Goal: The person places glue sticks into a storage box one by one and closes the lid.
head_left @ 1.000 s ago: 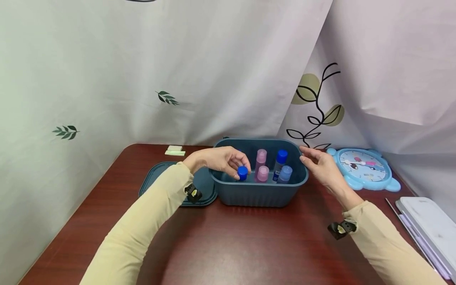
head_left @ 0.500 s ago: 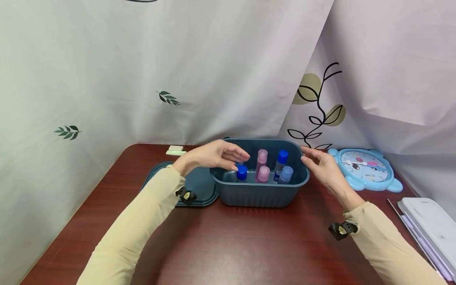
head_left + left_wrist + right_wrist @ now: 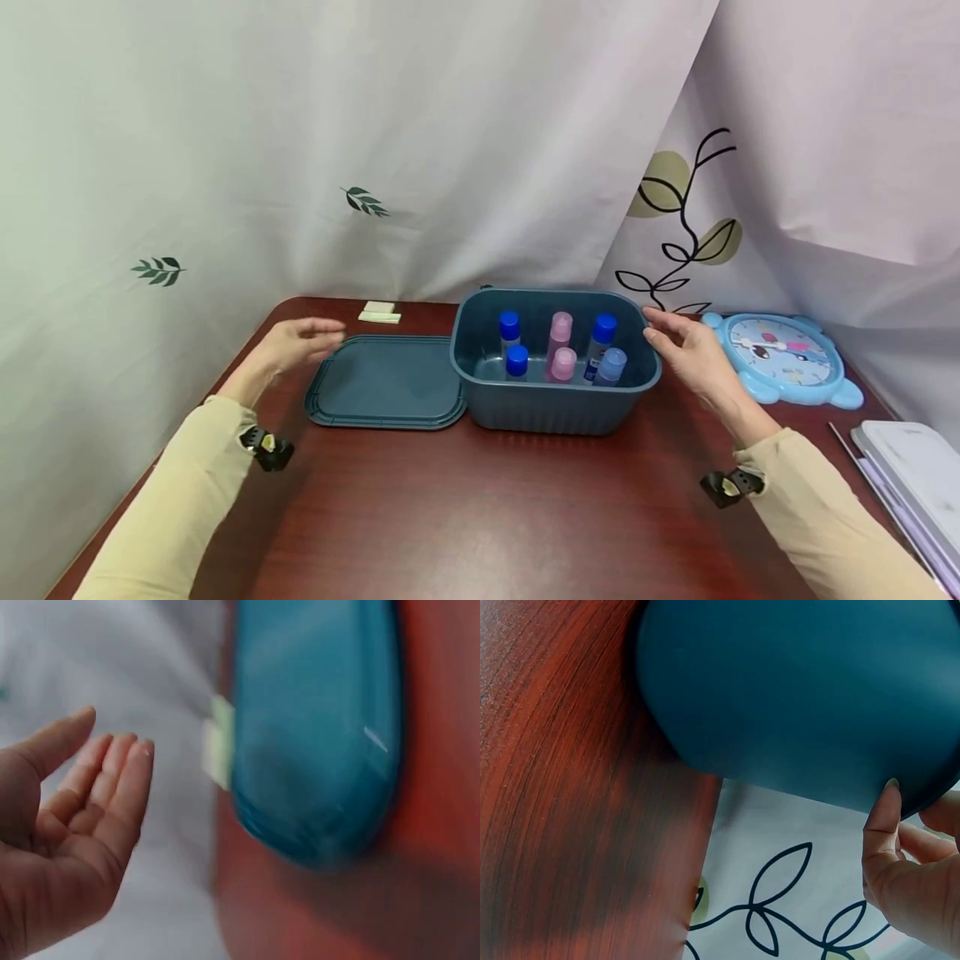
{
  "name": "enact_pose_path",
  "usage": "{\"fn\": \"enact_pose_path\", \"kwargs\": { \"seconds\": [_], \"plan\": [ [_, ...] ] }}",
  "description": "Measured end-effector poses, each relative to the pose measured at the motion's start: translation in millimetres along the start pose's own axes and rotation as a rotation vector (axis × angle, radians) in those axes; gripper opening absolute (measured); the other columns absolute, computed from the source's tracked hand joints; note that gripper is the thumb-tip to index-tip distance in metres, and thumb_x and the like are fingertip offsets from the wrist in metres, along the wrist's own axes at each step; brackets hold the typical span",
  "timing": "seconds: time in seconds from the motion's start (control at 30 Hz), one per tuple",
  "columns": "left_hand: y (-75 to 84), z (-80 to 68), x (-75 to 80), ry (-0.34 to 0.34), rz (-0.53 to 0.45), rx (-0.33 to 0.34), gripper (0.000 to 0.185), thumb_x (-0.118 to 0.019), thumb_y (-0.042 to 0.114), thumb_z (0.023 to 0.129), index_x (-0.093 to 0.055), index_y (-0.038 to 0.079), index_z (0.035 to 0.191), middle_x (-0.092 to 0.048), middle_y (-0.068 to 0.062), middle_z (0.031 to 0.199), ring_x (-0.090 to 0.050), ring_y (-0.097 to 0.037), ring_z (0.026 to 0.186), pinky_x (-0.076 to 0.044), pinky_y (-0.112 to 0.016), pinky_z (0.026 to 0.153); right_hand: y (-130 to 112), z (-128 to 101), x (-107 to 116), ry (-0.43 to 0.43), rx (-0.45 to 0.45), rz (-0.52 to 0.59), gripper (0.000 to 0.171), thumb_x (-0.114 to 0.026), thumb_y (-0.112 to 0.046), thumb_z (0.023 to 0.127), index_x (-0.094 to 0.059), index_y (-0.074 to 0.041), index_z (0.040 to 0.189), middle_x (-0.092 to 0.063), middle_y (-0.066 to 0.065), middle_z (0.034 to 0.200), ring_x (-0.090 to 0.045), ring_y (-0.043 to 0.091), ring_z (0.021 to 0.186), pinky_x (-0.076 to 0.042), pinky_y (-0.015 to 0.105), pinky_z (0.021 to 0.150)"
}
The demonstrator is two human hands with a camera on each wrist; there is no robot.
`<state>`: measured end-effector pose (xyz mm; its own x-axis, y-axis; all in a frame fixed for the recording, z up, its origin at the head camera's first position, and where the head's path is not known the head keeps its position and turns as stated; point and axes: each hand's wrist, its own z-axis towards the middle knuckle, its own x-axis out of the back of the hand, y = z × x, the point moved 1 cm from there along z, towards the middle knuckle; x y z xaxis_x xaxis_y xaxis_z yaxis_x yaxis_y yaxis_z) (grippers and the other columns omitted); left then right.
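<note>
A dark teal plastic bin [image 3: 555, 408] stands on the table. Inside it several small capped bottles stand upright in two rows: dark blue caps [image 3: 517, 360] at the left, pink caps [image 3: 563, 364] in the middle, dark blue and light blue caps [image 3: 612, 362] at the right. My left hand [image 3: 292, 346] hovers empty, left of the flat teal lid [image 3: 386, 379], its fingers loosely extended. My right hand [image 3: 693, 354] touches the bin's right end near the rim; in the right wrist view the thumb [image 3: 886, 817] lies against the outer wall. The fingertips' hold there is partly hidden.
Pale small blocks [image 3: 379, 312] lie at the table's back edge behind the lid. A light blue clock [image 3: 783, 354] lies right of my right hand. A white case [image 3: 915, 467] rests at the far right. A patterned curtain [image 3: 450, 150] hangs behind the table.
My left hand has let go of a dark-blue-capped bottle in the bin and moved left, out past the lid. My right hand stays at the bin's right end.
</note>
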<state>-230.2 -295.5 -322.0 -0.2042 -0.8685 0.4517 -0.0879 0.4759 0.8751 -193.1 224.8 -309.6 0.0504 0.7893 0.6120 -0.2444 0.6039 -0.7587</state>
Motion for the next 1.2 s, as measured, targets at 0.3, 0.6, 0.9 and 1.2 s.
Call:
{"fn": "enact_pose_path", "kwargs": {
  "seconds": [0.3, 0.6, 0.9, 1.2],
  "plan": [
    [-53.7, -3.2, 17.2, 0.032, 0.045, 0.190, 0.054, -0.056, 0.018, 0.095, -0.038, -0.013, 0.135, -0.063, -0.009, 0.111, -0.062, -0.005, 0.090, -0.055, -0.031, 0.083, 0.6, -0.7, 0.3, 0.005, -0.006, 0.004, 0.046, -0.048, -0.020, 0.099, -0.043, 0.006, 0.137, -0.050, 0.030, 0.131, -0.053, 0.038, 0.112, -0.038, -0.002, 0.073],
    [-64.0, -5.7, 15.8, -0.008, -0.053, 0.258, 0.050, -0.055, 0.012, 0.095, -0.038, -0.015, 0.134, -0.061, 0.008, 0.087, -0.060, 0.002, 0.077, -0.056, -0.024, 0.076, -0.1, -0.9, -0.4, 0.001, -0.013, 0.002, 0.046, -0.048, -0.019, 0.099, -0.043, 0.006, 0.137, -0.049, 0.030, 0.132, -0.053, 0.040, 0.113, -0.038, -0.002, 0.074],
    [-58.5, -12.5, 29.2, -0.043, -0.199, 0.247, 0.037, -0.061, 0.016, 0.092, -0.053, 0.001, 0.125, -0.065, 0.015, 0.080, -0.063, 0.002, 0.073, -0.054, -0.017, 0.070, -1.3, -0.5, -0.6, -0.006, -0.038, 0.014, 0.047, -0.048, -0.022, 0.099, -0.042, 0.004, 0.138, -0.049, 0.029, 0.133, -0.052, 0.039, 0.115, -0.038, -0.002, 0.074],
    [-55.6, -38.3, 64.8, -0.087, -0.476, 0.138, 0.029, -0.054, 0.007, 0.095, -0.072, 0.029, 0.087, -0.070, 0.012, 0.086, -0.064, 0.000, 0.073, -0.053, -0.015, 0.067, 4.7, -8.7, 1.3, 0.037, -0.094, 0.141, 0.054, -0.046, -0.033, 0.099, -0.041, 0.001, 0.140, -0.066, 0.004, 0.109, -0.062, 0.006, 0.090, -0.049, 0.010, 0.072]
  ]
}}
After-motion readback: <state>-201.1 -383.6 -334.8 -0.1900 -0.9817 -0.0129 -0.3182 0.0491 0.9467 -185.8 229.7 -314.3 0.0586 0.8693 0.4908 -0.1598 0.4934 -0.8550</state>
